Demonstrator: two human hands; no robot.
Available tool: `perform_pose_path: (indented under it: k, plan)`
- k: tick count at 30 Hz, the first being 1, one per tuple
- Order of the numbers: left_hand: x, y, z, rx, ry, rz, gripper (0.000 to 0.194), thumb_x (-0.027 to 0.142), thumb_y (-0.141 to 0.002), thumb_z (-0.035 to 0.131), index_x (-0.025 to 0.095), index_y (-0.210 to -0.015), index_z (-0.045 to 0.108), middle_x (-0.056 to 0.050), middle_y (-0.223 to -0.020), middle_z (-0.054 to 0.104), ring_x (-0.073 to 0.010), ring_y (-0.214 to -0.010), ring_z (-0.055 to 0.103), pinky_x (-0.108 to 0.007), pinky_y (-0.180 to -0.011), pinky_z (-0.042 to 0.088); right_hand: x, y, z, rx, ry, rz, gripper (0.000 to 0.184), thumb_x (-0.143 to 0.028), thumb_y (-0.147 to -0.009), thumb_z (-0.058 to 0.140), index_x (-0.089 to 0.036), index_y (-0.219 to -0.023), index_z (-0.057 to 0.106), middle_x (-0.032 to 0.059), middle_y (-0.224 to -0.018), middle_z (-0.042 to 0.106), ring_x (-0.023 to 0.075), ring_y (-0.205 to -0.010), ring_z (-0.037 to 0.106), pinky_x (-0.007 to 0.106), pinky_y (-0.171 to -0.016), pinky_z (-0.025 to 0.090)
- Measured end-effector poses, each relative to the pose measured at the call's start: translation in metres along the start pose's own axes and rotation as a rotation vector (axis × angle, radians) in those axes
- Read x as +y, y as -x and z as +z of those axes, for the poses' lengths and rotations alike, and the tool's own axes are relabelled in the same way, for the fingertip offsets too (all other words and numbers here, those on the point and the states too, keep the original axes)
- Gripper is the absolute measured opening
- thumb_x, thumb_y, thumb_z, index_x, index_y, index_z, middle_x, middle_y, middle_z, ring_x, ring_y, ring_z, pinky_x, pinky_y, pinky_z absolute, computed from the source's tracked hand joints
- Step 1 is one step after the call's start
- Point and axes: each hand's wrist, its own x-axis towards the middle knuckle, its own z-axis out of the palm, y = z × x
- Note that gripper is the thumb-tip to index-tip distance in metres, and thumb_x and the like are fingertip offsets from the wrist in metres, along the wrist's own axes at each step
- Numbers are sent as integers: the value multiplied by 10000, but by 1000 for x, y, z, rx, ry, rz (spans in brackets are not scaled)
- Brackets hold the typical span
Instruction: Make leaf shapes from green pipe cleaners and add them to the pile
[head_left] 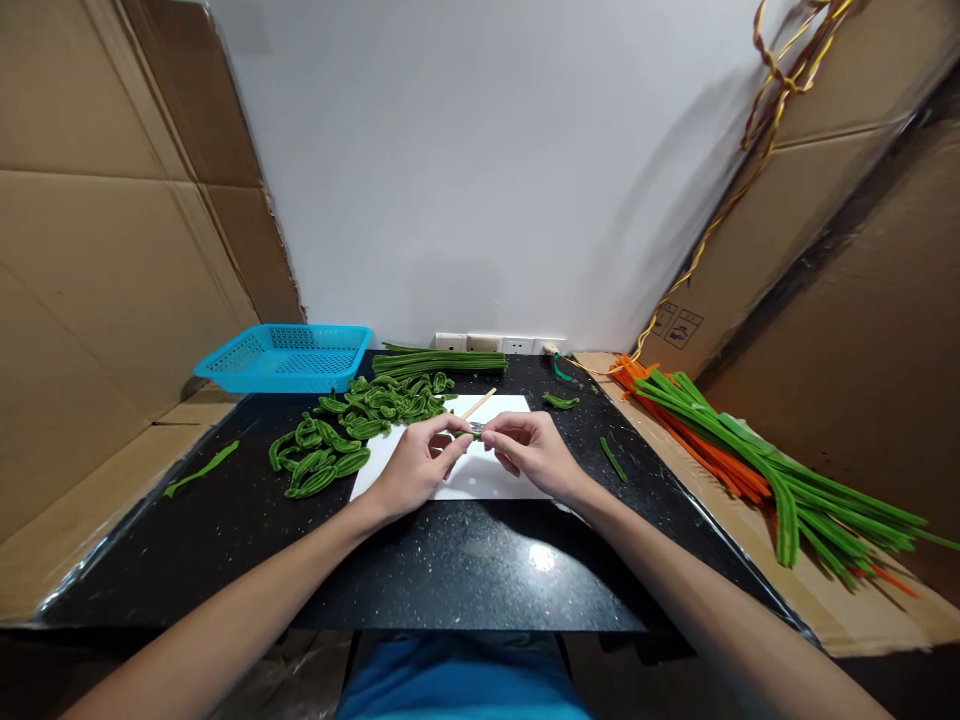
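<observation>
While nearly closed, both hands (pixel 471 455) pinch something green (pixel 469 434).

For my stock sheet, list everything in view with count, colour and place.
Tray: one, blue, back left
Loops: too many to count, green, left of centre
Bundles: dark green, back centre; bright green and orange, right
Strip: one, green, left
Short pieces: two, green, right of paper
Paper: white, centre
Stick: one, pale, over paper
Table: one, black
Wall: white, behind
Sockets: row, white, wall foot
Wires: yellow and brown, right
Cardboard: brown, both sides
Cloth: blue, bottom
Held piece: green, at fingertips
Left hand, right hand: centre
</observation>
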Motion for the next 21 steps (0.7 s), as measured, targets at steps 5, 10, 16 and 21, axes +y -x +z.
perform_pose_path:
  k: [5,10,16,21]
  plan:
    - [-3,-5,2,30,198,-92,344,477,-882,720,140,-936,670,28,-687,546,-68,-480,466,-199,-450,368,1,1,1,38,32,-24,368,-503,-851,776,-138,-872,736,-15,-571,592,94,-436,499,219,-400,420]
    - [-9,-8,2,68,286,-163,420,529,-820,765,137,-928,657,24,-696,561,-55,-438,467,-180,-382,322,0,5,3,213,326,-256,238,-414,-904,748,-182,-957,754,56,-849,740,110,-556,597,229,-476,491]
    - [-7,-6,4,14,261,-152,382,488,-841,754,128,-939,676,24,-685,564,-51,-447,469,-172,-396,340,1,7,5,210,516,-371,186,-369,-954,698,-198,-946,770,60,-848,751,127,-596,616,235,-509,509]
    - [-7,-4,5,-42,241,-158,363,503,-873,717,145,-867,655,31,-618,540,-58,-430,453,-167,-383,323,2,7,4,160,557,-434,145,-317,-966,690,-195,-993,762,55,-875,754,126,-618,627,239,-536,514]
